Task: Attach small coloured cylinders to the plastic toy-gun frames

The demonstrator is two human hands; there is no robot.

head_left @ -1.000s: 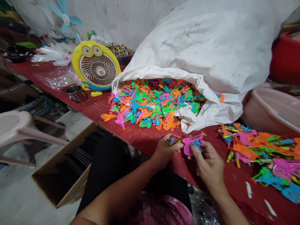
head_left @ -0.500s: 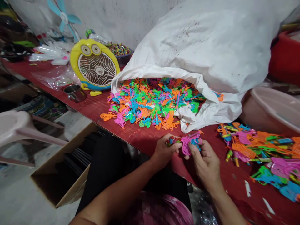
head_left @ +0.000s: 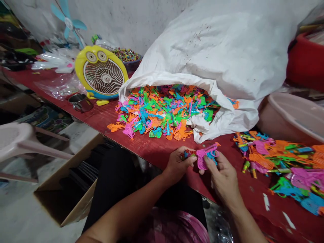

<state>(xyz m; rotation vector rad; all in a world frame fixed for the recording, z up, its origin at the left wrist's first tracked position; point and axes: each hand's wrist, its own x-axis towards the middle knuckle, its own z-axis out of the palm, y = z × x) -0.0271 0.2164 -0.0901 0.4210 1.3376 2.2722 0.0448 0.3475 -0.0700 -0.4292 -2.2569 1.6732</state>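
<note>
Just over the table's front edge, my right hand (head_left: 225, 177) pinches a pink plastic toy gun (head_left: 201, 159) with a meshed grip part. A blue plastic toy (head_left: 212, 156) sits behind it in the same fingers. My left hand (head_left: 176, 166) is closed around several small tubes (head_left: 189, 153) with red, green and other colours. Its thumb tip lies close beside the pink toy; whether the two touch I cannot tell. Beyond the hands, a heap of orange, green, blue and pink toys (head_left: 162, 111) spills out of a white sack (head_left: 215, 47).
On the right lie toys with small tubes in them (head_left: 263, 158), by a pale pink basin (head_left: 301, 114). A yellow fan (head_left: 106, 79) and a metal cup (head_left: 80, 103) stand left on the red table (head_left: 141, 145). Below are an open cardboard box (head_left: 54, 202) and a plastic stool (head_left: 17, 138).
Both hands stay nearly in place. The pink toy has tilted and shifted slightly right, and the red tubes in my left hand show a little differently. The view has moved slightly.
</note>
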